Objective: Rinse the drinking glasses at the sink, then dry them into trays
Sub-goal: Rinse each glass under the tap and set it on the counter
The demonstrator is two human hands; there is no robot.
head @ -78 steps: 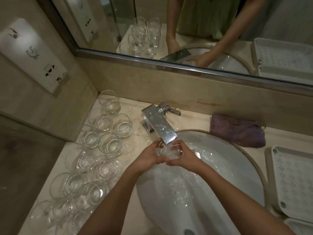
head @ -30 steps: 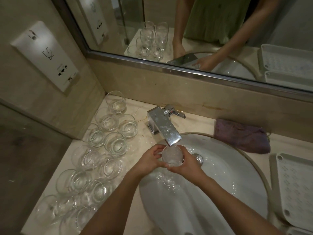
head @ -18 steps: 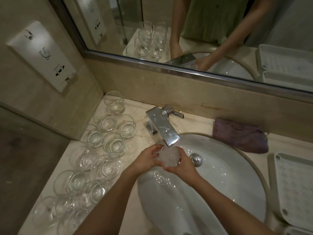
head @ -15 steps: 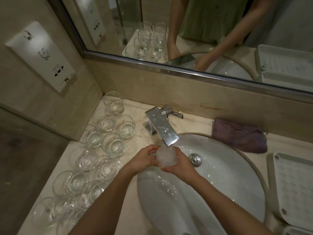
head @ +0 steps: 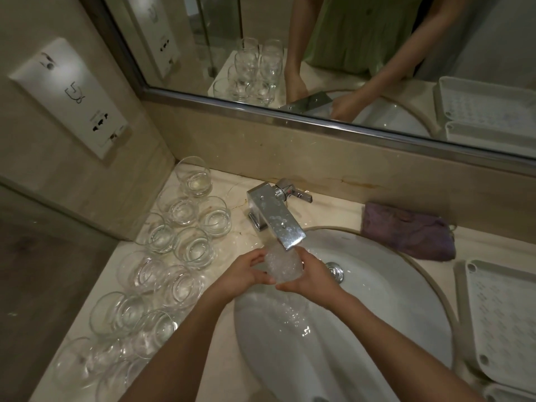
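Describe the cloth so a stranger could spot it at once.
Start at the round white sink basin and look past its rim toward the mirror wall. The folded purple cloth lies there, right of the chrome tap; it is the only soft, coloured item on the counter.

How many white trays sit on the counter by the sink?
2. One tray right of the sink; a second tray nearer the person, cropped at the corner. More may lie outside view.

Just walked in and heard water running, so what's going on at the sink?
A person is rinsing a drinking glass under the faucet, holding it with the left hand and right hand over the sink. More glasses stand on the counter; a white tray sits at the right.
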